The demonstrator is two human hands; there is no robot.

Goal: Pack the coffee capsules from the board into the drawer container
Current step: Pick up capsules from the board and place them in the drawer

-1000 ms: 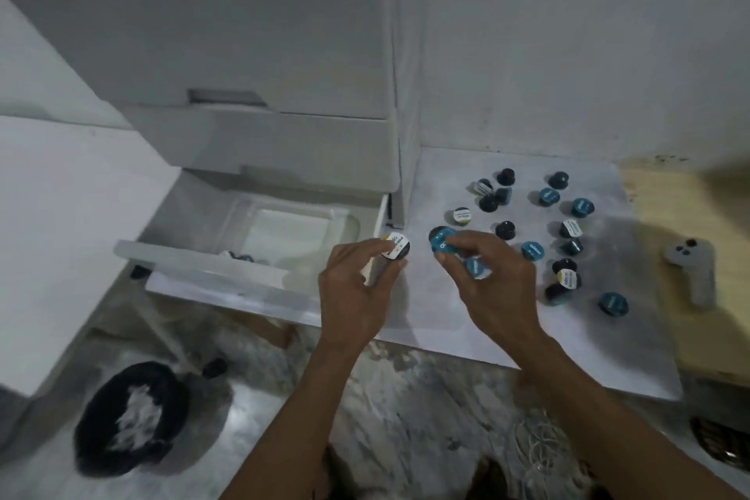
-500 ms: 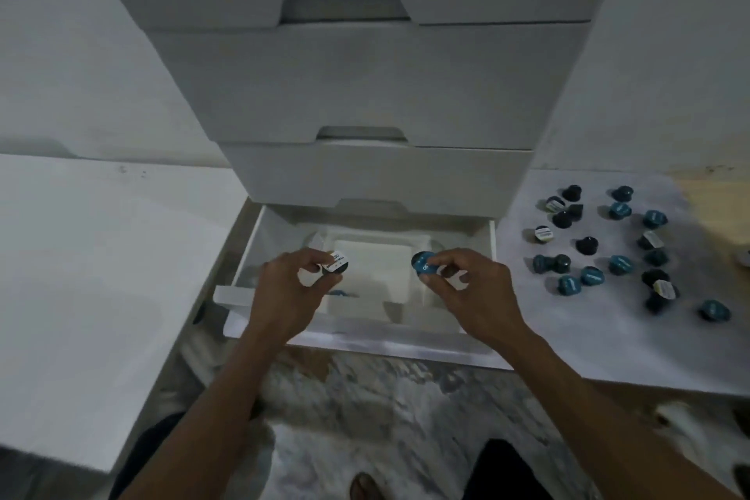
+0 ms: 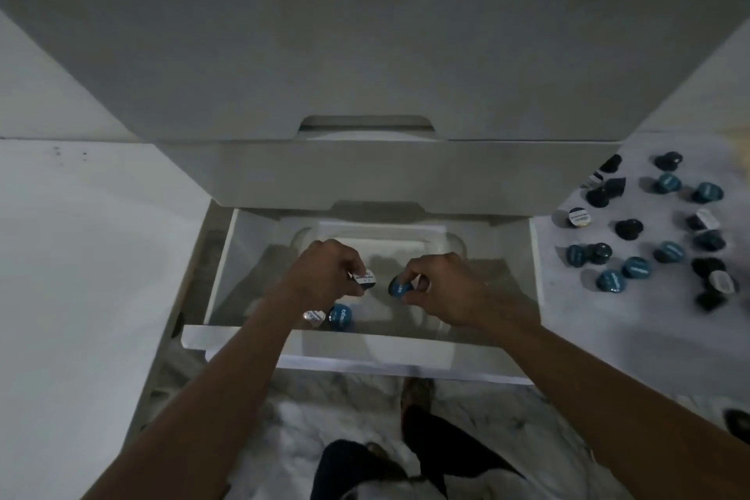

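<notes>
Over the open drawer container (image 3: 535,276), the left hand (image 3: 320,276) pinches a white-topped capsule (image 3: 364,278) in its fingers and the right hand (image 3: 440,288) a blue capsule (image 3: 399,288); two capsules (image 3: 340,317) lie inside; most remain on the board (image 3: 633,321), so packing looks barely begun.

Teal and black capsules (image 3: 633,267), white drawer (image 3: 316,341), marbled floor (image 3: 324,410)

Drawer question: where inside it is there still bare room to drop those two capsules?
Bare floor lies in the drawer's right half and along the back wall. The front-left corner is taken by a white capsule beside a blue capsule. The board on the right is crowded with capsules at the back and bare along its near edge.
</notes>
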